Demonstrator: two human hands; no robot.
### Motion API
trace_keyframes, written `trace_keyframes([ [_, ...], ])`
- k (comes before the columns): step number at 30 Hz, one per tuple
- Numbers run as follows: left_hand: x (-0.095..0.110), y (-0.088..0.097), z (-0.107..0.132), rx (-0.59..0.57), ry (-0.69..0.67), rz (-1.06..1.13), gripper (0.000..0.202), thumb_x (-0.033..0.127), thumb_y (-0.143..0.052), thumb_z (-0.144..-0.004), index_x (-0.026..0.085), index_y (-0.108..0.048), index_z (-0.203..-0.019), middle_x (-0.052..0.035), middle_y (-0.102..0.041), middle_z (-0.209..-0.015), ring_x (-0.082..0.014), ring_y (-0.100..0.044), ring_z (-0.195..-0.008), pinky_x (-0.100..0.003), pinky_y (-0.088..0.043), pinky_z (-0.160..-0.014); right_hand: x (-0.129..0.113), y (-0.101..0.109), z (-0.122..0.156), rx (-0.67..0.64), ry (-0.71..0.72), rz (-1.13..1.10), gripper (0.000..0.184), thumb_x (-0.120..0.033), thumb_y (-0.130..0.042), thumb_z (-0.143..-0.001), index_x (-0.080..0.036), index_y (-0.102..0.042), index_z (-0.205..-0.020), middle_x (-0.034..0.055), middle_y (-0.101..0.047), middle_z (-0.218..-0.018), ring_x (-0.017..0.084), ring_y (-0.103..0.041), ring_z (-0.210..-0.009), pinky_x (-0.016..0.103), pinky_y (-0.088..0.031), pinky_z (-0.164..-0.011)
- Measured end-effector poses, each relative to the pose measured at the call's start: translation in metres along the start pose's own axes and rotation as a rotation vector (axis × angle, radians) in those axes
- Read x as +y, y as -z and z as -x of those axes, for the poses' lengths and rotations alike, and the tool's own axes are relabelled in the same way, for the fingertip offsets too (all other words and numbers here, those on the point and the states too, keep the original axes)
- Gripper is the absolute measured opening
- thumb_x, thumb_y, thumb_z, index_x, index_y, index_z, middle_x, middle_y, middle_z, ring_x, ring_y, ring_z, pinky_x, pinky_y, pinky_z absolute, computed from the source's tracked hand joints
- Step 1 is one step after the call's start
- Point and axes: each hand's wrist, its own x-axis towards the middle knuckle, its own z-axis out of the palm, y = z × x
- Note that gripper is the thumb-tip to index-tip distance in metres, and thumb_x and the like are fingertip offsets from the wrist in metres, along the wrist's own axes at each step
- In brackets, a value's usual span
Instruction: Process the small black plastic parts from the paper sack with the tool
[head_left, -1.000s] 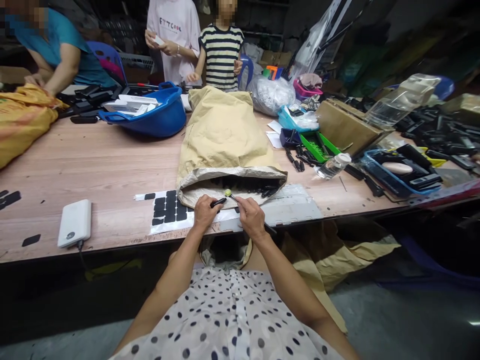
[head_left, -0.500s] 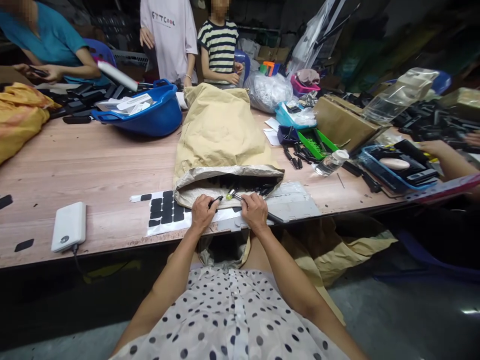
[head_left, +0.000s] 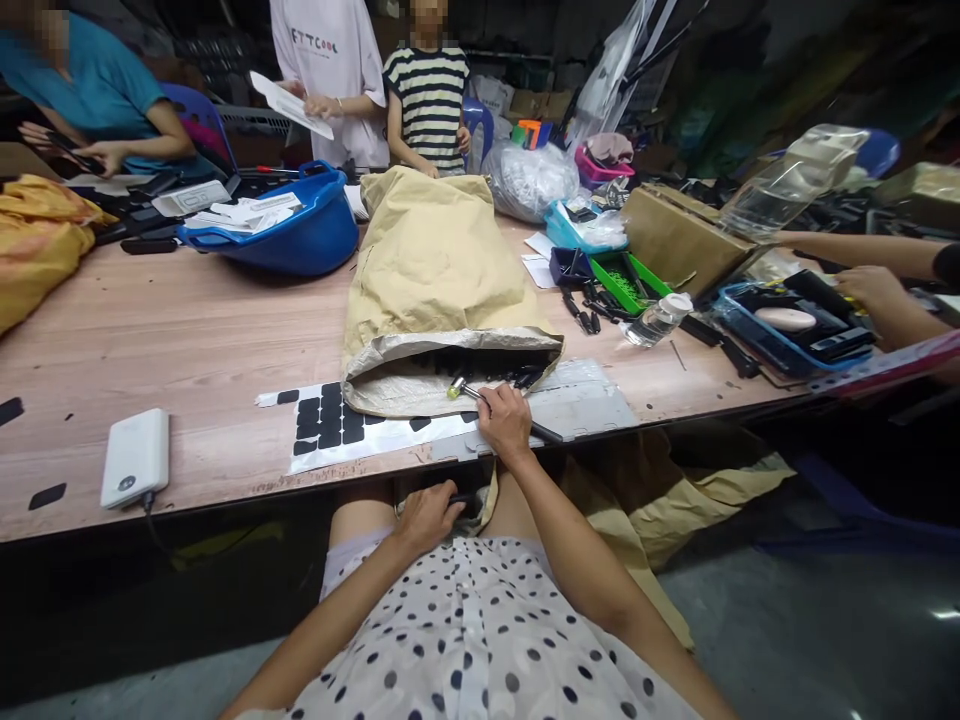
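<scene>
1. Left grip has dropped, in the head view, from the counter to below its near edge, at seven o'clock of the right grip.
2. Its fingers point toward two o'clock beside a black piece; whether clasped, I cannot tell.
3. Right grip is clenched on a hammer-like tool, midway along it.
4. Tool's long axis runs ten to four o'clock, yellow-green end at ten, before the sack.
</scene>
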Motion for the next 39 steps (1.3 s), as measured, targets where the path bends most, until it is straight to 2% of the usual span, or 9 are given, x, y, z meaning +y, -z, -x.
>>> trace_keyframes([
  [6, -0.004, 0.004, -0.011, -0.185, 0.050, 0.017, 0.011, 0.015, -0.064, -0.075, 0.025, -0.066, -0.075, -0.0058, -0.071, -0.069, -0.0302, -0.073, -0.069, -0.034, -0.044, -0.059, -0.001, 0.000, 0.000, 0.003, -0.005, 0.021, 0.020, -0.022, -0.059, -0.090, -0.024, -0.075, -0.102, 0.0072, -0.062, -0.090, 0.024, -0.050, -0.088, 0.034, -0.034, -0.075],
  [11, 0.011, 0.040, -0.037, -0.277, -0.050, 0.177, 0.017, 0.033, -0.062, -0.083, 0.024, -0.068, -0.069, 0.0014, -0.068, -0.062, -0.0185, -0.065, -0.059, -0.028, -0.045, -0.059, -0.001, 0.000, 0.001, 0.012, 0.005, 0.024, 0.020, -0.023, -0.057, -0.092, -0.025, -0.074, -0.103, 0.0072, -0.061, -0.090, 0.024, -0.049, -0.089, 0.034, -0.034, -0.075],
  [12, 0.013, 0.051, -0.049, -0.213, -0.042, 0.237, 0.023, 0.036, -0.058, -0.087, 0.023, -0.069, -0.071, 0.0008, -0.069, -0.064, -0.0173, -0.064, -0.059, -0.027, -0.047, -0.060, -0.001, 0.000, 0.002, 0.012, 0.006, 0.025, 0.020, -0.023, -0.057, -0.092, -0.025, -0.074, -0.103, 0.0073, -0.061, -0.090, 0.024, -0.049, -0.089, 0.034, -0.034, -0.075],
  [15, 0.013, 0.081, -0.092, 0.296, 0.128, 0.221, 0.024, 0.033, -0.051, -0.090, 0.022, -0.073, -0.090, -0.0043, -0.074, -0.084, -0.0204, -0.068, -0.078, -0.031, -0.051, -0.074, -0.002, 0.000, 0.002, 0.010, 0.005, 0.031, 0.019, -0.023, -0.057, -0.092, -0.024, -0.073, -0.102, 0.0072, -0.061, -0.091, 0.024, -0.049, -0.089, 0.034, -0.034, -0.075],
  [17, 0.008, 0.096, -0.121, 0.519, 0.298, 0.127, 0.025, 0.028, -0.050, -0.089, 0.018, -0.072, -0.097, -0.0119, -0.074, -0.095, -0.0262, -0.069, -0.089, -0.036, -0.052, -0.079, -0.003, 0.001, 0.002, 0.011, 0.005, 0.035, 0.019, -0.022, -0.057, -0.091, -0.024, -0.073, -0.102, 0.0071, -0.061, -0.091, 0.024, -0.049, -0.089, 0.034, -0.034, -0.075],
  [24, -0.003, 0.105, -0.172, 0.592, 0.618, 0.104, 0.021, 0.036, -0.061, -0.085, 0.018, -0.070, -0.088, -0.0213, -0.073, -0.096, -0.0387, -0.070, -0.097, -0.048, -0.053, -0.078, -0.006, 0.001, 0.002, -0.028, -0.013, 0.030, 0.019, -0.022, -0.057, -0.093, -0.024, -0.073, -0.101, 0.0074, -0.060, -0.091, 0.024, -0.049, -0.090, 0.034, -0.034, -0.077],
  [30, -0.009, 0.113, -0.153, 0.536, 0.587, 0.058, 0.020, 0.038, -0.066, -0.081, 0.020, -0.075, -0.086, -0.0162, -0.076, -0.092, -0.0358, -0.071, -0.096, -0.042, -0.053, -0.076, -0.007, 0.001, 0.001, -0.018, -0.015, 0.019, 0.018, -0.023, -0.057, -0.093, -0.025, -0.073, -0.097, 0.0072, -0.060, -0.091, 0.024, -0.048, -0.090, 0.034, -0.034, -0.076],
  [35, -0.021, 0.115, -0.102, 0.401, 0.411, 0.031, 0.019, 0.037, -0.067, -0.079, 0.027, -0.079, -0.090, -0.0041, -0.075, -0.081, -0.0273, -0.070, -0.086, -0.034, -0.049, -0.073, -0.007, 0.001, 0.001, -0.028, -0.027, 0.017, 0.019, -0.023, -0.056, -0.093, -0.024, -0.074, -0.099, 0.0079, -0.060, -0.092, 0.024, -0.049, -0.090, 0.034, -0.035, -0.077],
  [39, -0.027, 0.106, -0.080, 0.345, 0.245, -0.016, 0.014, 0.033, -0.070, -0.077, 0.027, -0.077, -0.087, -0.0028, -0.073, -0.083, -0.0235, -0.067, -0.083, -0.031, -0.048, -0.073, -0.006, 0.001, 0.001, -0.020, -0.033, 0.020, 0.019, -0.022, -0.056, -0.092, -0.024, -0.074, -0.100, 0.0079, -0.061, -0.091, 0.024, -0.049, -0.090, 0.034, -0.035, -0.078],
])
